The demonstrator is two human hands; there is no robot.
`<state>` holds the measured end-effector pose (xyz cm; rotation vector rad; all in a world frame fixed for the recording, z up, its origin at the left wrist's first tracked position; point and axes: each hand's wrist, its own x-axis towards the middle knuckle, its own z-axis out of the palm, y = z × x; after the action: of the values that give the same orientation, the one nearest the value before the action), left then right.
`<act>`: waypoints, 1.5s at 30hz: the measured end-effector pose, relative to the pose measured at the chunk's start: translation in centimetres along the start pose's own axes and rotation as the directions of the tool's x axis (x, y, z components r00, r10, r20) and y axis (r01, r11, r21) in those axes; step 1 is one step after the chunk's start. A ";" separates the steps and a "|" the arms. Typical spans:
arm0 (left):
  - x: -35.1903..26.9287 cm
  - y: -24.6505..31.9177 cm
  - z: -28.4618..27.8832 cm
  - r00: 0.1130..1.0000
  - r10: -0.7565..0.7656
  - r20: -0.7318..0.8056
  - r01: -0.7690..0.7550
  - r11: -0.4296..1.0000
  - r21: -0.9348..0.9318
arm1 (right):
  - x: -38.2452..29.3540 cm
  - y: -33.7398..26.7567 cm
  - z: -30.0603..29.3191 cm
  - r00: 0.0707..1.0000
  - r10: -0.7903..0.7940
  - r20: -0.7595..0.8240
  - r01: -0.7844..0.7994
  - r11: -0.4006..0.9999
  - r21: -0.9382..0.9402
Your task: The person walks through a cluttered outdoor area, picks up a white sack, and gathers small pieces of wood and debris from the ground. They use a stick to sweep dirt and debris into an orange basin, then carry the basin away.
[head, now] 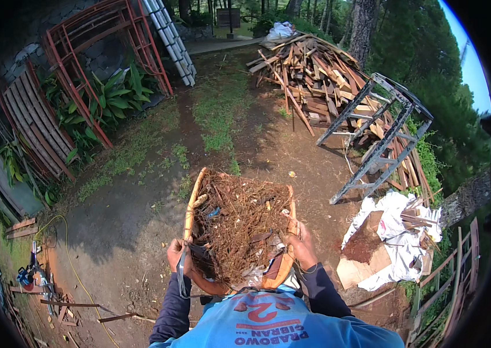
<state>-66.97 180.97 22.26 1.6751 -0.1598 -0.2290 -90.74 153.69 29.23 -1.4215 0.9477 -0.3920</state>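
Observation:
An orange open-topped container (188,217), its rim worn, is held against my waist. Dry brown pine needles (239,217) fill it, mixed with bits of litter and plastic film (254,275). My left hand (180,256) grips the left rim, with a grey strap (181,272) hanging from it. On the opposite side my right hand (303,248) is closed around the right rim.
A heap of scrap timber (315,82) lies ahead to the right, behind a metal stand (376,135). White sacking (395,243) and cardboard lie at right. Red scaffold frames (75,78) lean on the left wall. A yellow cable (67,243) crosses the ground near a miter saw (32,276).

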 end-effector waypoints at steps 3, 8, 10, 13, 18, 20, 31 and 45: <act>5.6 1.6 3.1 0.971 -0.004 -0.240 -0.038 0.985 -0.171 | 14.0 -5.1 1.7 0.996 -0.066 -0.057 0.056 0.984 -0.169; 18.7 -2.1 12.4 0.983 0.064 -0.172 -0.062 0.998 0.016 | 18.9 2.4 9.4 0.979 -0.019 0.201 0.046 0.990 -0.130; 22.8 -0.9 18.9 0.993 0.079 -0.083 -0.075 0.996 0.044 | 20.2 5.4 12.1 0.996 -0.025 0.089 0.039 0.987 -0.157; 26.0 2.2 28.6 0.993 0.099 0.071 -0.105 0.992 0.077 | 23.6 6.4 11.3 0.993 0.044 0.112 -0.022 0.982 -0.190; 29.8 5.3 37.5 0.985 0.105 0.135 -0.117 0.990 0.082 | 32.4 1.4 5.4 0.992 0.091 0.083 -0.085 0.994 -0.067; 31.5 5.8 39.7 0.986 0.110 0.121 -0.119 0.991 0.064 | 37.4 -0.6 2.7 0.997 0.040 0.073 -0.035 0.997 -0.070; 37.9 6.6 38.3 0.991 0.029 -0.134 -0.035 0.998 -0.048 | 55.7 -8.4 -5.2 0.982 -0.087 -0.166 0.050 0.975 -0.215; 69.6 7.7 42.9 0.985 0.022 -0.170 -0.050 0.986 -0.158 | 85.2 -17.3 8.4 0.940 -0.299 -0.164 0.271 0.947 -0.175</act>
<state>-9.73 122.09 21.43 1.5209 -0.0436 -0.0705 -28.58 93.47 17.43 -1.6904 0.9389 -0.6946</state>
